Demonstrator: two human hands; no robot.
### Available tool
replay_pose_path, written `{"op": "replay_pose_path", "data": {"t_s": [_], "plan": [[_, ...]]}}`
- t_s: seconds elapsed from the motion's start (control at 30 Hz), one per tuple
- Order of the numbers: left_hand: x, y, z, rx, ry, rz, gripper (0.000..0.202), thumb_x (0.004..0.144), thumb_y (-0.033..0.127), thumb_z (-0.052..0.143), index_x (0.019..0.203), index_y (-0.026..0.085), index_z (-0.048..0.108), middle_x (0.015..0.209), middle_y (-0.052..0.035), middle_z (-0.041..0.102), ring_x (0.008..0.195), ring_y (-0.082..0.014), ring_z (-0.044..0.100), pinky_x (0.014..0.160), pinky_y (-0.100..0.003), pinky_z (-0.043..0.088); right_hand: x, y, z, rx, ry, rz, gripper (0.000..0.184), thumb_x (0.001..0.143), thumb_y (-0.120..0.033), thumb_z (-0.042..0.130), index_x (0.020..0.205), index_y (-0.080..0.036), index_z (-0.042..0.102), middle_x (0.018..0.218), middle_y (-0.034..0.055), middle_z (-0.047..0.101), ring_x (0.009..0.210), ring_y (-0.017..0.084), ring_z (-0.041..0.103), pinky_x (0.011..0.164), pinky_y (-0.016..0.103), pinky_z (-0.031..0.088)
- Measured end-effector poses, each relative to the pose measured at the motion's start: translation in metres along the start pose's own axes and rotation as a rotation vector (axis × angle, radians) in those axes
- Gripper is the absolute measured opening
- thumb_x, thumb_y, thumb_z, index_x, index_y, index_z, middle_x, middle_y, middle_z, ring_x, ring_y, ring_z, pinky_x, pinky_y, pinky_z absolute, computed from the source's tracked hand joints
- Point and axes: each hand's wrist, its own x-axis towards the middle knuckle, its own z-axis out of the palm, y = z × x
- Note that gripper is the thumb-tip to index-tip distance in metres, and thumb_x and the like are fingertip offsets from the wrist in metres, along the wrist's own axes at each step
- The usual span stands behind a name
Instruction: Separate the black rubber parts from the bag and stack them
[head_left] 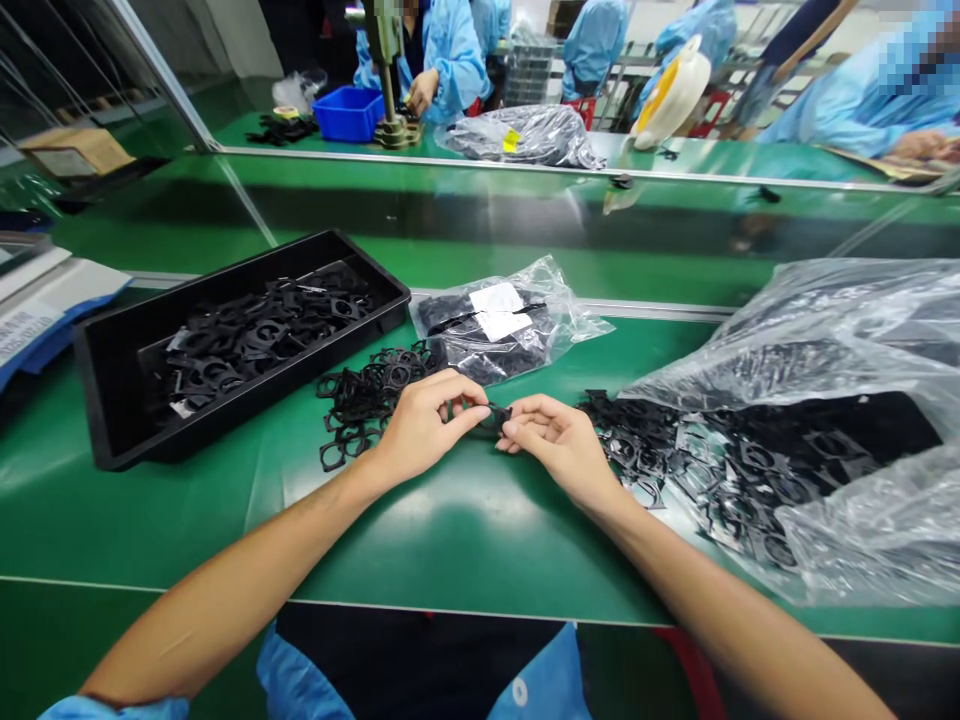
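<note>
Between my fingertips is a small black plastic part [495, 416], partly covered by the fingers. My left hand [431, 422] pinches it from the left, thumb and forefinger closed. From the right, my right hand [553, 438] grips the same part with its fingers curled. A loose pile of black ring-shaped parts [367, 390] lies just beyond my left hand. On the other side, flat black frame parts [720, 480] spill out of a large clear plastic bag [847, 330] near my right hand.
A black tray [142, 435] holding many black parts stands at the left. A sealed clear bag with a white label [499, 310] lies ahead of my hands. Past the metal rail are a blue bin [349, 115], a press [390, 80] and co-workers in blue smocks [457, 50].
</note>
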Motion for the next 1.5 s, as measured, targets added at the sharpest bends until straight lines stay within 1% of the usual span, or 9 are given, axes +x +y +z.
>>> {"op": "replay_pose_path", "data": {"t_s": [0.1, 0.4, 0.57, 0.67, 0.87, 1.0, 1.1, 1.37, 1.5], "plan": [[-0.004, -0.001, 0.007, -0.004, -0.005, 0.019, 0.012, 0.09, 0.026, 0.063, 0.083, 0.018, 0.07, 0.085, -0.003, 0.065, 0.068, -0.0112, 0.056, 0.058, -0.023, 0.044, -0.001, -0.001, 0.0, 0.013, -0.024, 0.01, 0.035, 0.07, -0.044, 0.084, 0.083, -0.018, 0.064, 0.07, 0.0016, 0.068, 0.063, 0.016, 0.07, 0.066, 0.03, 0.057], [-0.006, -0.003, 0.008, 0.042, 0.054, 0.081, 0.009, 0.09, 0.025, 0.064, 0.085, 0.019, 0.067, 0.086, -0.002, 0.062, 0.071, -0.012, 0.055, 0.065, -0.026, 0.048, -0.003, 0.0, 0.0, 0.014, -0.039, -0.011, 0.034, 0.07, -0.044, 0.084, 0.082, -0.019, 0.065, 0.07, 0.0001, 0.066, 0.062, 0.015, 0.069, 0.066, 0.03, 0.057], [-0.007, -0.003, 0.01, 0.025, 0.055, 0.089, 0.007, 0.091, 0.023, 0.063, 0.085, 0.018, 0.065, 0.092, -0.0039, 0.065, 0.082, -0.0144, 0.062, 0.075, -0.028, 0.053, -0.002, 0.002, 0.0, 0.043, -0.053, 0.003, 0.031, 0.07, -0.039, 0.084, 0.081, -0.018, 0.065, 0.07, -0.0004, 0.066, 0.062, 0.014, 0.068, 0.065, 0.028, 0.055], [-0.009, -0.001, 0.01, 0.014, 0.035, 0.107, 0.007, 0.091, 0.021, 0.062, 0.085, 0.018, 0.064, 0.091, -0.0042, 0.068, 0.08, -0.0143, 0.064, 0.073, -0.027, 0.053, -0.003, 0.004, -0.001, 0.042, -0.063, -0.007, 0.031, 0.069, -0.038, 0.084, 0.081, -0.018, 0.064, 0.07, -0.0009, 0.066, 0.061, 0.013, 0.068, 0.064, 0.026, 0.054], [-0.015, 0.004, 0.011, 0.066, 0.058, 0.242, 0.005, 0.091, 0.015, 0.062, 0.088, 0.018, 0.064, 0.089, -0.004, 0.069, 0.083, -0.0147, 0.066, 0.077, -0.027, 0.053, -0.008, 0.004, 0.0, -0.045, -0.045, -0.03, 0.032, 0.072, -0.045, 0.081, 0.079, -0.018, 0.064, 0.067, -0.0007, 0.065, 0.061, 0.014, 0.066, 0.062, 0.026, 0.052], [-0.017, 0.007, 0.012, 0.084, 0.064, 0.299, 0.006, 0.092, 0.014, 0.061, 0.091, 0.018, 0.065, 0.09, -0.0046, 0.069, 0.086, -0.0148, 0.067, 0.081, -0.027, 0.053, -0.011, 0.005, 0.0, -0.139, -0.039, -0.083, 0.029, 0.079, -0.044, 0.076, 0.074, -0.018, 0.063, 0.066, -0.0009, 0.064, 0.059, 0.012, 0.061, 0.059, 0.025, 0.049], [-0.018, 0.008, 0.012, 0.068, 0.075, 0.239, 0.003, 0.092, 0.018, 0.061, 0.092, 0.018, 0.064, 0.092, -0.0049, 0.07, 0.085, -0.0146, 0.067, 0.079, -0.026, 0.054, -0.012, 0.003, -0.001, -0.207, -0.004, -0.157, 0.023, 0.083, -0.038, 0.071, 0.075, -0.018, 0.063, 0.068, -0.0007, 0.064, 0.062, 0.012, 0.06, 0.061, 0.025, 0.049], [-0.019, 0.001, 0.015, -0.067, 0.054, -0.092, 0.009, 0.09, 0.028, 0.063, 0.092, 0.02, 0.065, 0.087, -0.0012, 0.071, 0.08, -0.014, 0.068, 0.077, -0.025, 0.056, -0.013, 0.0, -0.001, -0.332, 0.049, -0.309, 0.017, 0.087, -0.03, 0.067, 0.075, -0.019, 0.064, 0.07, -0.0001, 0.066, 0.065, 0.013, 0.06, 0.065, 0.025, 0.05], [-0.018, 0.0, 0.016, -0.181, 0.046, -0.152, 0.01, 0.087, 0.029, 0.065, 0.09, 0.02, 0.066, 0.085, -0.0004, 0.071, 0.079, -0.0138, 0.068, 0.076, -0.024, 0.056, -0.013, 0.001, -0.002, -0.389, 0.072, -0.359, 0.018, 0.088, -0.031, 0.067, 0.076, -0.019, 0.065, 0.072, 0.0009, 0.068, 0.066, 0.014, 0.061, 0.065, 0.025, 0.052]]}}
